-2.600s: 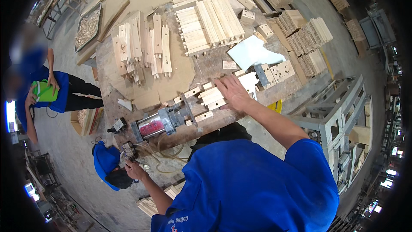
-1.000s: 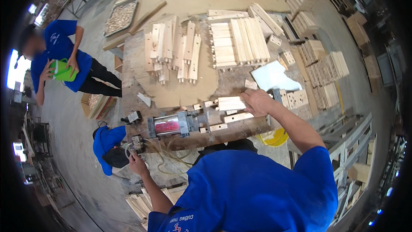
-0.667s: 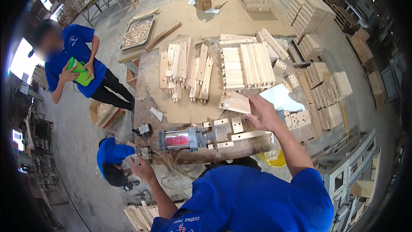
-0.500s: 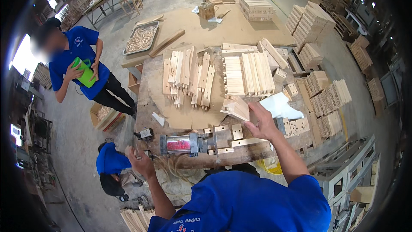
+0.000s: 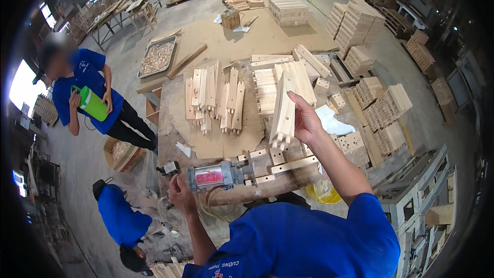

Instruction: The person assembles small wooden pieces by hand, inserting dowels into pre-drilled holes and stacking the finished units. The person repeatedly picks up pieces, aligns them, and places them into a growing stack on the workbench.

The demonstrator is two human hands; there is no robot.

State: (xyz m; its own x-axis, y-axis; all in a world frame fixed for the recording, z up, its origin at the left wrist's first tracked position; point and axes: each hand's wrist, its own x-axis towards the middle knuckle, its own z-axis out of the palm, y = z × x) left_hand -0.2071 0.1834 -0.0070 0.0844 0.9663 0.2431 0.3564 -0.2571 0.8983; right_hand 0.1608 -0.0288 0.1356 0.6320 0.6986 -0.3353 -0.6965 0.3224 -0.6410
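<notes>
In my right hand [image 5: 307, 122] is a small bundle of pale wooden rails [image 5: 283, 116], tilted, with dowel pins at the lower end and a hole near the top. My fingers wrap its right side, above the bench. My left hand [image 5: 181, 194] is beside the left end of a clear-bodied pneumatic cylinder [image 5: 208, 176], its fingers curled together; what they grip, if anything, is hidden. Just above that hand sits a small black valve [image 5: 169, 168]. Wooden jig blocks [image 5: 278, 156] and a long strip [image 5: 294, 164] lie right of the cylinder.
Doweled rails [image 5: 213, 95] lie in piles on cardboard, with another stack [image 5: 265, 90] behind my right hand. A white cloth [image 5: 332, 121] lies at right. Beyond are a tray of dowels [image 5: 157, 57] and block stacks [image 5: 360, 23]. Left stand a co-worker holding a green jug [image 5: 93, 104] and another bending down [image 5: 121, 213].
My right hand has raised the rail bundle and turned it more upright. My left hand has moved slightly right, its spread fingers now curled in. The bending co-worker has shifted.
</notes>
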